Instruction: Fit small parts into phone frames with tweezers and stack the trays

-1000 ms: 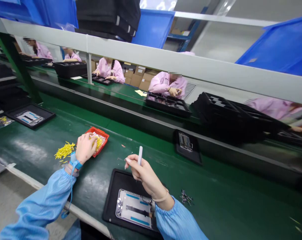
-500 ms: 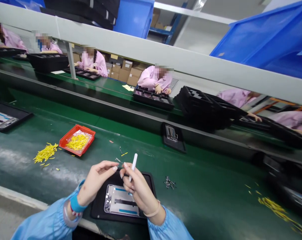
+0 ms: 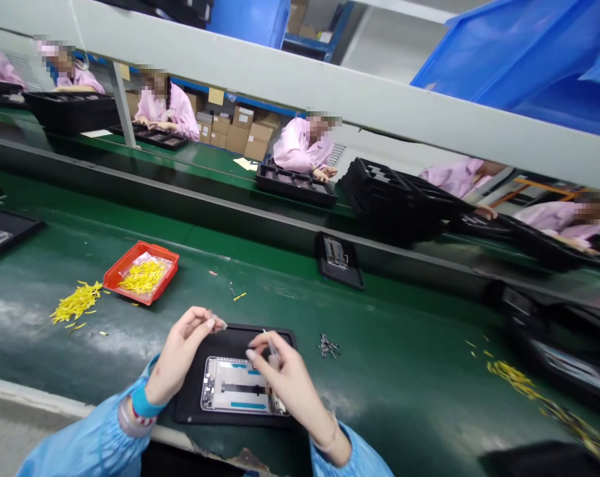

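The thumb and fingers of my left hand (image 3: 181, 348) are pinched together above the left part of a black tray (image 3: 191, 397). Whatever lies between those fingertips is too small to make out. My right hand (image 3: 293, 381) is closed around a slim white stick-like tool (image 3: 273, 351), mostly hidden by the fingers. It hovers over the right end of a phone frame (image 3: 245, 387), which lies in the tray. The frame has a silvery plate with blue strips and a dark band across it. A gap separates my two hands.
Left on the green bench are a red bin (image 3: 155, 291) of yellow strips and a loose yellow pile (image 3: 76, 301). Small dark metallic parts (image 3: 328, 346) lie right of the tray. Another tray with a phone frame (image 3: 336, 253) stands behind. Several people in pink work across the bench.
My hands have moved apart, the right one going right and down from the left fingertips. The white tool, upright and plain before, is now turned and largely covered. The view has shifted slightly.
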`<state>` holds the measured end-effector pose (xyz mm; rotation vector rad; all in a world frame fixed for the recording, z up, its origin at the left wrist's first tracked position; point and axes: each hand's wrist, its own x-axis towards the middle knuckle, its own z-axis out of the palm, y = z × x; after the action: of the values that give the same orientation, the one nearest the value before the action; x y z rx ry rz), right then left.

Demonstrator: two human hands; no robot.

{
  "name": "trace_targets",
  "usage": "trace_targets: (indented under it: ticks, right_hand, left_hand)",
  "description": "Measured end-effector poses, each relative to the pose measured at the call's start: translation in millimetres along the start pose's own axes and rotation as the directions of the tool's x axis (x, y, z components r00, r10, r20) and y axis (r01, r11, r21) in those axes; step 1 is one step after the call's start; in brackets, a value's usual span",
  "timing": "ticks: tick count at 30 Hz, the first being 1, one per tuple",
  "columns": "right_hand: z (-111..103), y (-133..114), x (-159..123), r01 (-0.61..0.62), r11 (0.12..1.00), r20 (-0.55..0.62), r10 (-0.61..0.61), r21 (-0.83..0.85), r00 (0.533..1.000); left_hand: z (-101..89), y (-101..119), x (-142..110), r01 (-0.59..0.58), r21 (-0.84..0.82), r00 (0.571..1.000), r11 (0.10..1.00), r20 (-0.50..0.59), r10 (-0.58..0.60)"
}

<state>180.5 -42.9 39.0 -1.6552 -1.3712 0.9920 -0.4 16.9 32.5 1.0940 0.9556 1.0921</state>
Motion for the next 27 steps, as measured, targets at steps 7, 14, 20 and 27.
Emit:
trace_targets:
  ticks: [7,14,20,27]
  right_hand:
    - [-31.6,55.4,-36.6,-0.294,0.770,-0.318,0.125,-0.566,0.940]
    - [-5.7,51.1,-53.7,-0.088,0.932,-0.232,0.005,-0.352,0.973]
    - [-12.8,35.0,-41.2,-0.017,0.989,-0.337,0.066,0.147,0.939]
    - [14.5,36.5,-20.6,0.086,0.886,-0.297,0.060,0.456,0.953]
  left_hand:
    - [-27.0,3.3,-5.9,-0.159,0.507,0.946,0.847,0.325,-0.017]
    - [-7.9,-8.8,-31.2,-0.511,0.676,0.705,0.531,0.683,-0.190]
    - [-0.5,-20.1,-28.4,-0.494,0.779,0.776,0.386,0.595,-0.208]
    - [3.6,-18.8,-9.3,-0.387,0.796,0.835,0.464,0.517,-0.190]
